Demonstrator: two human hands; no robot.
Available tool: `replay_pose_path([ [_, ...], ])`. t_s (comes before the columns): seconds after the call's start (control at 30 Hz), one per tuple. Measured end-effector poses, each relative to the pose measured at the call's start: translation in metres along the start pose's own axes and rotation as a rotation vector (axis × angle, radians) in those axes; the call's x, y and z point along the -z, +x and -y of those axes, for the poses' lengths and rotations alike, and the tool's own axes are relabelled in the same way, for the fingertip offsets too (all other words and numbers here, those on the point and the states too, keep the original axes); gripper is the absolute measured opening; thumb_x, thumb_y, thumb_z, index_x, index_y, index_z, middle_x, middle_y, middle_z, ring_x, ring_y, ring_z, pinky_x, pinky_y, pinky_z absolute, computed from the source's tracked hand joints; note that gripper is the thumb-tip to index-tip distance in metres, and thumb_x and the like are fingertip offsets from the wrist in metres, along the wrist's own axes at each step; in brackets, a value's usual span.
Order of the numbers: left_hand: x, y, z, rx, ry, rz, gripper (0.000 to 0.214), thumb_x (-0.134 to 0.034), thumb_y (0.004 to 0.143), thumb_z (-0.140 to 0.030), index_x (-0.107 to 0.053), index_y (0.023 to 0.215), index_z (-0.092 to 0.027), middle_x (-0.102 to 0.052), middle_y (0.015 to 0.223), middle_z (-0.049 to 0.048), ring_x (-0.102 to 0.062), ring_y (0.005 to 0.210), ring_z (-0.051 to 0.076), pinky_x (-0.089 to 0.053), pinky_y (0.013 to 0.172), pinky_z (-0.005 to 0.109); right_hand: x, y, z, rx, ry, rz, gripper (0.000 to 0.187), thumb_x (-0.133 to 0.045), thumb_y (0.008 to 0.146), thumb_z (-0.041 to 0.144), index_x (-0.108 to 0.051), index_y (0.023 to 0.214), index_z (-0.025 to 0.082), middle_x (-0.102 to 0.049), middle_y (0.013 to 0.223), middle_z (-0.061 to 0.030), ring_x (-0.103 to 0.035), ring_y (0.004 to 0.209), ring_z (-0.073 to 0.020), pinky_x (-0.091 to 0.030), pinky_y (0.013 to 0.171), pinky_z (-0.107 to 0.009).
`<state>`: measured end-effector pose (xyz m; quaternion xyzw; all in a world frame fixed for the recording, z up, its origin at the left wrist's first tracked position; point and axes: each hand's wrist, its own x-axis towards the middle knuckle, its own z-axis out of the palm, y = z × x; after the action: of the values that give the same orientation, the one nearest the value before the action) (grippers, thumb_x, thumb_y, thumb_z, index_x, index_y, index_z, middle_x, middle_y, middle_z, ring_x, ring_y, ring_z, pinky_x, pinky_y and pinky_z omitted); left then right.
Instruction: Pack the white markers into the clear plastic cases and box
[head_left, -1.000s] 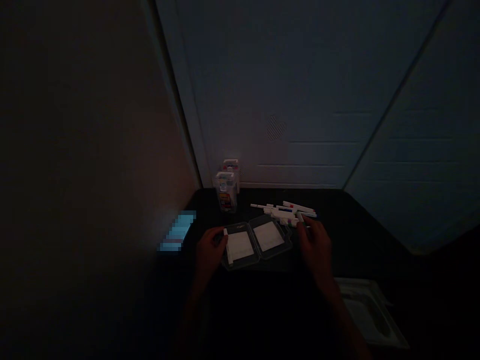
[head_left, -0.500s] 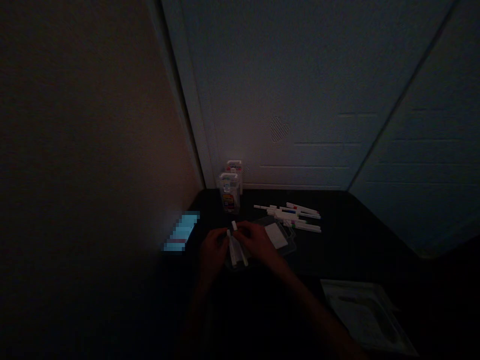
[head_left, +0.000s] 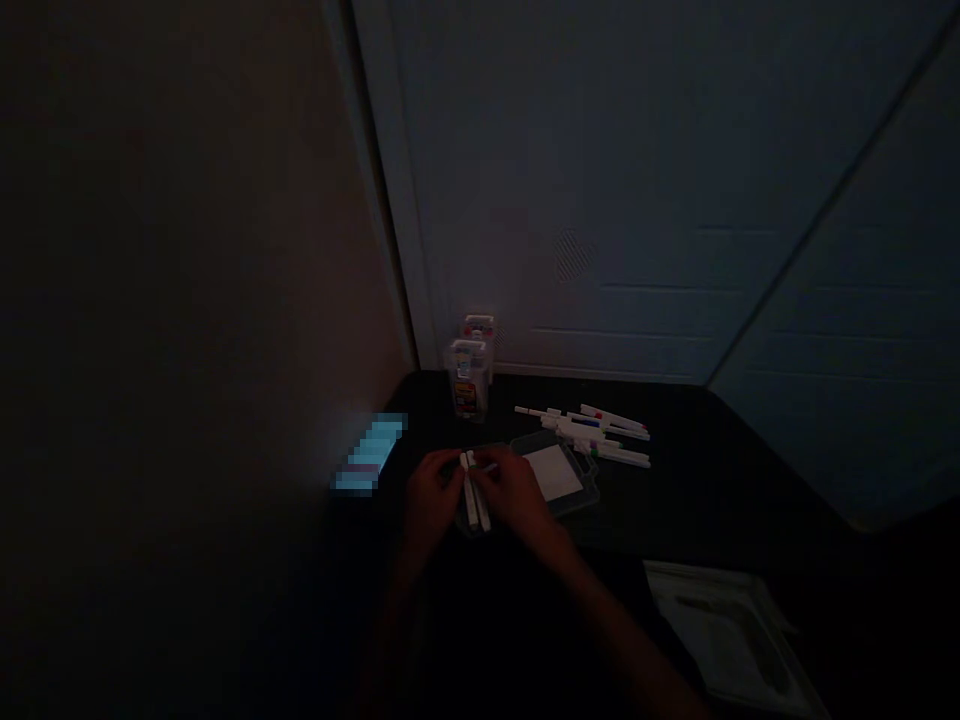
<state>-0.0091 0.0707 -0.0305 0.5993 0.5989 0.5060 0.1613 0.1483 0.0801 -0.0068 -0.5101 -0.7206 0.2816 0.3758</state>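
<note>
Two white marker pens stand side by side between my hands, over the left half of an open clear plastic case (head_left: 581,493). My left hand (head_left: 433,497) is closed on the left marker (head_left: 470,503) near its top end. Fingers of my right hand (head_left: 515,488) pinch the right marker (head_left: 482,510), which lies against the left one. A white card (head_left: 553,472) sits in the right half of the case. Behind it, several white markers (head_left: 581,430) with coloured bands lie in a loose pile on the dark table.
Two clear plastic boxes (head_left: 469,385) stand at the back by the wall. A lit, blurred-out screen (head_left: 371,455) lies at the left table edge. Lower right, a pale tray-like item (head_left: 720,630) sits below the table edge. Walls close in behind and left; the light is dim.
The two markers have come together, the right one moving left and down against the left one. The whole view has shifted slightly.
</note>
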Motion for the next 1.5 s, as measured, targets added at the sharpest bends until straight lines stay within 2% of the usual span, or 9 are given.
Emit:
replay_pose_path([
  [0.17, -0.001, -0.001, 0.0, 0.005, -0.011, -0.01, 0.021, -0.066, 0.084, -0.018, -0.079, 0.101, -0.02, -0.078, 0.105, 0.0071, -0.072, 0.087, 0.021, -0.057, 0.077, 0.033, 0.014, -0.007, 0.003, 0.04, 0.04, 0.082, 0.028, -0.065, 0.09, 0.014, -0.076, 0.116, 0.018, -0.08, 0.112, -0.0113, -0.076, 0.098, -0.0242, -0.058, 0.092, -0.036],
  [0.3, -0.002, -0.001, 0.002, 0.002, -0.028, -0.017, 0.022, -0.062, 0.086, -0.017, -0.079, 0.099, -0.021, -0.078, 0.105, 0.0071, -0.073, 0.091, 0.021, -0.058, 0.082, 0.034, 0.021, -0.015, 0.004, 0.066, 0.02, 0.144, 0.032, -0.062, 0.092, 0.014, -0.074, 0.122, 0.016, -0.079, 0.115, -0.0131, -0.076, 0.099, -0.0251, -0.058, 0.094, -0.037],
  [0.6, -0.003, 0.0, 0.004, 0.001, -0.052, -0.003, 0.023, -0.061, 0.086, -0.017, -0.079, 0.1, -0.019, -0.078, 0.106, 0.0092, -0.073, 0.097, 0.023, -0.058, 0.089, 0.038, 0.025, -0.014, -0.005, 0.215, -0.07, 0.268, 0.046, -0.06, 0.093, 0.012, -0.065, 0.139, 0.017, -0.064, 0.143, -0.0151, -0.064, 0.128, -0.0262, -0.048, 0.113, -0.041],
  [0.93, -0.002, -0.001, 0.004, 0.018, -0.056, -0.003, 0.022, -0.061, 0.085, -0.018, -0.079, 0.099, -0.02, -0.078, 0.106, 0.008, -0.073, 0.096, 0.022, -0.059, 0.086, 0.036, 0.033, -0.012, -0.007, 0.242, -0.074, 0.397, 0.056, -0.062, 0.091, 0.014, -0.059, 0.147, 0.016, -0.052, 0.158, -0.0184, -0.069, 0.121, -0.0259, -0.052, 0.11, -0.043],
  [1.17, -0.003, 0.0, 0.004, 0.001, -0.051, -0.022, 0.021, -0.062, 0.084, -0.018, -0.079, 0.096, -0.022, -0.078, 0.103, 0.0067, -0.073, 0.093, 0.022, -0.058, 0.085, 0.036, 0.03, -0.013, -0.012, 0.27, -0.015, 0.38, 0.062, -0.062, 0.09, 0.012, -0.056, 0.151, 0.021, -0.049, 0.162, -0.0136, -0.059, 0.138, -0.0267, -0.046, 0.119, -0.044],
  [1.33, -0.002, 0.0, 0.003, 0.002, -0.038, 0.001, 0.022, -0.063, 0.085, -0.017, -0.079, 0.099, -0.021, -0.078, 0.104, 0.0072, -0.073, 0.092, 0.021, -0.058, 0.086, 0.036, 0.027, -0.012, -0.013, 0.269, -0.032, 0.365, 0.057, -0.06, 0.094, 0.015, -0.056, 0.15, 0.017, -0.049, 0.161, -0.0164, -0.051, 0.147, -0.0273, -0.039, 0.124, -0.048],
  [1.5, -0.001, 0.0, 0.005, -0.006, -0.032, 0.004, 0.021, -0.063, 0.086, -0.018, -0.079, 0.101, -0.021, -0.077, 0.106, 0.0074, -0.072, 0.091, 0.021, -0.058, 0.085, 0.035, 0.027, -0.014, -0.012, 0.272, -0.028, 0.324, 0.052, -0.061, 0.095, 0.016, -0.058, 0.147, 0.018, -0.055, 0.155, -0.0159, -0.053, 0.144, -0.0267, -0.04, 0.123, -0.046],
])
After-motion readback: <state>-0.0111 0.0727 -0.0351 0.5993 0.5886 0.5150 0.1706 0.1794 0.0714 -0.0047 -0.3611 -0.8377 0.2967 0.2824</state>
